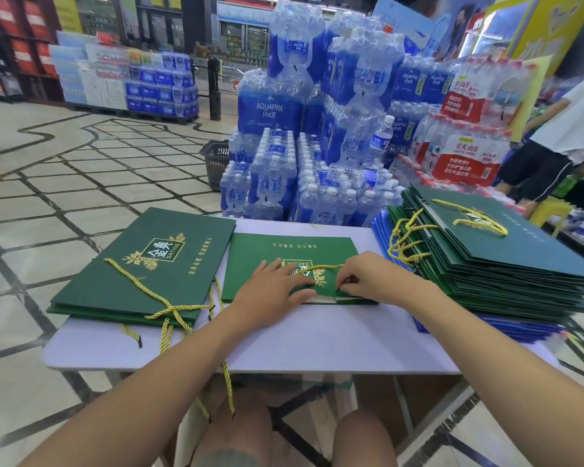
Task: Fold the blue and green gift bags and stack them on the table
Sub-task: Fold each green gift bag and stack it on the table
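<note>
A flat green gift bag (267, 254) lies in the middle of the white table (317, 345), its gold logo facing away from me. My left hand (270, 286) presses flat on its near half with straight fingers. My right hand (364, 273) pinches the bag's near edge by the gold cord handle (321, 266). A short stack of green bags (142, 264) with gold cords lies on the left. A tall pile of green bags (496, 261) sits at the right on blue bags (506, 328).
Shrink-wrapped packs of water bottles (317, 136) are piled just behind the table. A black shopping basket (216, 163) stands on the tiled floor at left. A person in a white shirt (567, 129) stands at the far right. My knees are under the table.
</note>
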